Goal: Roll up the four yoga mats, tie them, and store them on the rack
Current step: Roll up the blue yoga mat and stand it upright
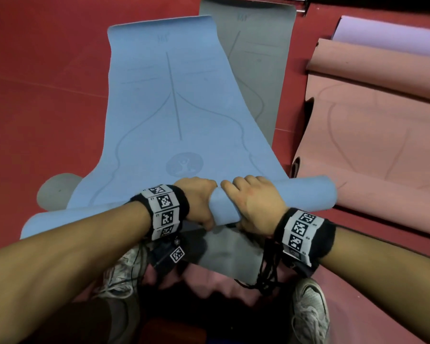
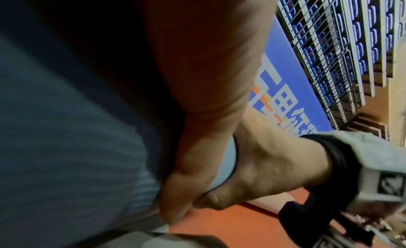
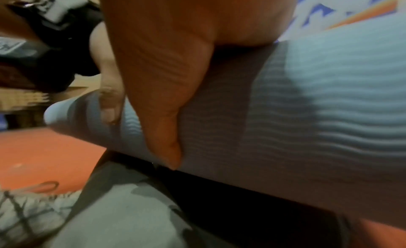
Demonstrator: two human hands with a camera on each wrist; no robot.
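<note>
Nearest, both hands clamp the started roll of the blue yoga mat (image 1: 164, 115): the left hand (image 1: 199, 202) and right hand (image 1: 253, 207) sit side by side at its middle, fingers curled over the top and thumbs under. Most of this mat lies flat on the red floor (image 1: 47, 83) (so rolling has barely begun). Beyond, the grey mat (image 1: 258, 58), pink mat (image 1: 370, 135) and lilac mat (image 1: 392, 38) lie unrolled and untied; no rack shows clearly.

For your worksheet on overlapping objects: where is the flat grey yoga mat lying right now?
In the head view the flat grey yoga mat lies on the red floor, mostly beneath the half-rolled blue yoga mat, left of the pink mat.
</note>
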